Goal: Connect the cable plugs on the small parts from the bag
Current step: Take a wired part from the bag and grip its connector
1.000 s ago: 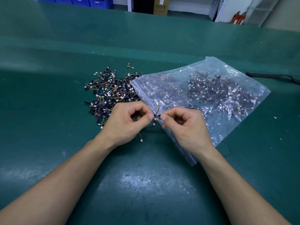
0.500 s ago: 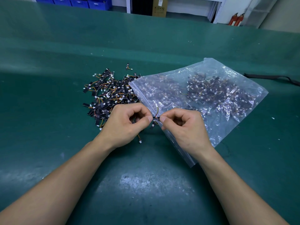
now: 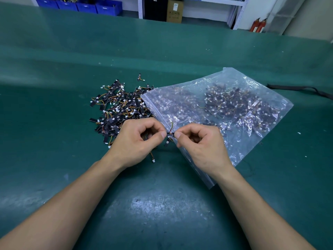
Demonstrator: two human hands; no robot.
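My left hand (image 3: 137, 141) and my right hand (image 3: 201, 145) meet above the green table, fingers curled. Between their fingertips they pinch one small black part (image 3: 170, 134) with thin coloured wires looping up from it. A second wire with a white plug (image 3: 153, 160) hangs below my left hand. A heap of the same small black parts (image 3: 119, 109) lies just beyond my left hand. A clear plastic bag (image 3: 225, 112) holding many more parts lies behind and to the right of my right hand.
The green table (image 3: 162, 204) stretches wide around the work. A black strap (image 3: 299, 88) lies at the far right. Blue bins (image 3: 86, 6), a shelf frame and a cardboard box (image 3: 174, 14) stand beyond the table's far edge.
Both hands stay together pinching the small part. My view has dipped slightly, so everything sits a little lower in the frame.
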